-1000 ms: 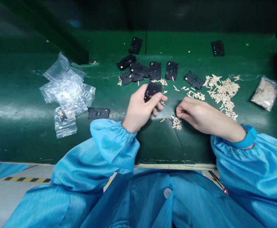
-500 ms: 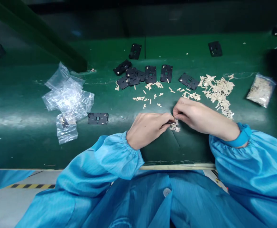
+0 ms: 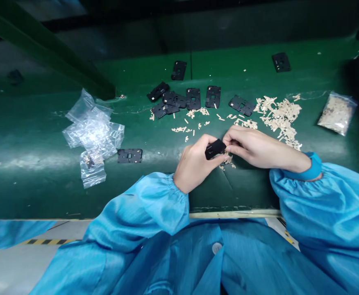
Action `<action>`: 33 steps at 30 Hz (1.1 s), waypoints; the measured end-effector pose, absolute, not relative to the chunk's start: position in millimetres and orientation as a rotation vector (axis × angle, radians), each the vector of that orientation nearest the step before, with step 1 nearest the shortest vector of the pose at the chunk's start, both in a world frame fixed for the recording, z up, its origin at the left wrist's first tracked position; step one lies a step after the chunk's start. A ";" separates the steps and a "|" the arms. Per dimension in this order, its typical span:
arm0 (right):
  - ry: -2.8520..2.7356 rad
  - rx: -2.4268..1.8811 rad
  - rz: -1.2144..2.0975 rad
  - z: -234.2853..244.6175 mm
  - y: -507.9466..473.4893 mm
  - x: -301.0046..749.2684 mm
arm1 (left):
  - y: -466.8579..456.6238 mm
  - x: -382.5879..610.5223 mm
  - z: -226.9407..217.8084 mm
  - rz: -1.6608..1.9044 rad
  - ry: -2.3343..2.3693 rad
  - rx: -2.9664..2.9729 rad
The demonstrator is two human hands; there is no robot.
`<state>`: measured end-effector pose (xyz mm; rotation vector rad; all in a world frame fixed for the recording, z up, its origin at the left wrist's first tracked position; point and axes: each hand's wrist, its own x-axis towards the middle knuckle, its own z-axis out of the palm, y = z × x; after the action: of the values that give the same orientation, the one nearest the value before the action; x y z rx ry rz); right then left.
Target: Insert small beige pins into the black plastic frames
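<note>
My left hand (image 3: 196, 164) grips a small black plastic frame (image 3: 215, 148) between thumb and fingers. My right hand (image 3: 248, 147) comes in from the other side, its closed fingertips right by that frame's edge. Whether they pinch anything is hidden. Under both hands lies a small heap of beige strips (image 3: 227, 160), partly covered by the fingers. Blue cuffed sleeves (image 3: 164, 200) cover both my forearms up to the wrists.
Several black frames (image 3: 193, 98) lie on the green bench (image 3: 228, 192), with a large spill of beige strips (image 3: 279, 116) to their right. Crumpled clear plastic bags (image 3: 92, 133), a lone frame (image 3: 129, 155) and a bag of strips (image 3: 337, 113) also lie there.
My left hand has come back up from the small heap with the black frame showing in its grip. My right hand has stayed close beside it, and the view has shifted slightly.
</note>
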<state>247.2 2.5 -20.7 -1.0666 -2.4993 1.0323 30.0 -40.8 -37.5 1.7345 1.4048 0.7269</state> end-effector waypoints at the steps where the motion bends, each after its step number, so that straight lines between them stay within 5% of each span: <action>1: -2.497 -1.061 1.030 -21.0 1.7 246.9 | -41.8 32.5 -37.7 0.720 1.433 1.723; 14: -2.322 -1.197 1.081 -15.0 12.9 253.3 | -36.0 31.3 -35.6 0.623 1.316 1.718; 26: -1.874 -1.154 1.690 -18.1 3.5 243.5 | -32.4 16.3 -18.1 0.497 1.163 1.539; 33: -1.618 -1.474 1.179 -3.5 12.7 272.9 | -20.0 12.4 -7.6 0.566 1.245 1.421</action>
<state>272.9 12.7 -3.5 -1.4740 -1.6182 1.1788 12.4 -20.0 -7.6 1.4208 1.2454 0.5659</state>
